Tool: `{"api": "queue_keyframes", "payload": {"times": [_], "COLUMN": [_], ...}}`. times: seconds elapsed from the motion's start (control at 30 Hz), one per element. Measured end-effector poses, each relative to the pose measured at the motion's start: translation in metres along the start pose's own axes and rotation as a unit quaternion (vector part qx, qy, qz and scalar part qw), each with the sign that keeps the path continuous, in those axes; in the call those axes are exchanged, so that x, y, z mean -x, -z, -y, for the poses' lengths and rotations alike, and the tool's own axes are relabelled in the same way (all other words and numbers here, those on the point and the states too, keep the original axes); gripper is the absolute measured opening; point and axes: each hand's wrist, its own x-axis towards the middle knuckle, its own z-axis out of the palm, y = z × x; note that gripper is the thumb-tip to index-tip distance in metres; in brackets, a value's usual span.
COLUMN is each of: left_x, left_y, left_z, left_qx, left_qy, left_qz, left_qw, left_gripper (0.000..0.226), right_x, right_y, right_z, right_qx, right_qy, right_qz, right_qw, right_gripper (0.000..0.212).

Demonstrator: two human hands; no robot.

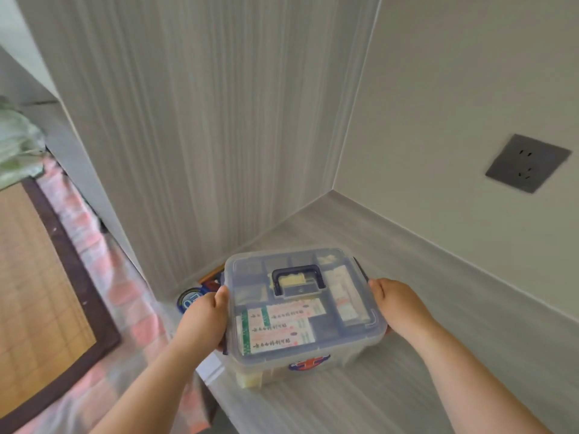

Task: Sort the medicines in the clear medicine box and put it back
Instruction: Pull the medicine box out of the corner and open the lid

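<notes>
Pale grey tabletop (407, 355) in the wall corner carries the clear medicine box (305, 311), lid shut over packets, left hand (205, 321) and right hand (399, 303) gripping its sides, so sorting looks done and only release remains.

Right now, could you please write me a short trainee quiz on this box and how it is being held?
1. True or false: the lid is on the box.
2. Where is the left hand placed? A) on the handle B) on the box's left side C) on the socket
3. Fill in: the right hand holds the box's ____ side.

Key: 1 true; 2 B; 3 right.
</notes>
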Motion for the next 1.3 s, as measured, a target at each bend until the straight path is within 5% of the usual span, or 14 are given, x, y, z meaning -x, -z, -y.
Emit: {"api": "queue_keyframes", "payload": {"times": [0.17,0.4,0.47,0.53,0.67,0.83,1.3], "left_x": [-0.002,0.003,0.002,0.000,0.012,0.021,0.019], "left_y": [0.006,0.009,0.005,0.004,0.004,-0.012,-0.008], "left_z": [-0.004,0.023,0.027,0.027,0.006,-0.003,0.002], "left_qx": [-0.018,0.280,0.270,0.214,0.133,0.073,0.139], "left_qy": [0.009,0.136,0.115,0.045,-0.141,-0.176,-0.193], "left_qz": [0.007,0.028,-0.001,-0.054,-0.050,-0.021,0.011], "left_qw": [1.000,0.950,0.956,0.974,0.980,0.981,0.971], "left_gripper": [0.043,0.033,0.021,0.024,0.035,0.051,0.044], "right_x": [-0.002,0.004,0.003,-0.003,-0.005,-0.008,-0.033], "right_y": [0.003,-0.016,-0.021,-0.019,0.000,-0.002,-0.006], "right_z": [-0.001,-0.017,-0.018,-0.021,0.000,0.053,0.112], "right_qx": [0.031,-0.265,-0.285,-0.273,-0.213,0.021,0.298], "right_qy": [0.001,-0.149,-0.157,-0.132,0.020,0.244,0.306], "right_qz": [0.011,0.048,0.054,-0.026,-0.187,0.001,0.099], "right_qw": [0.999,0.951,0.944,0.953,0.959,0.970,0.899], "right_gripper": [0.041,0.027,0.020,0.024,0.018,0.021,0.020]}}
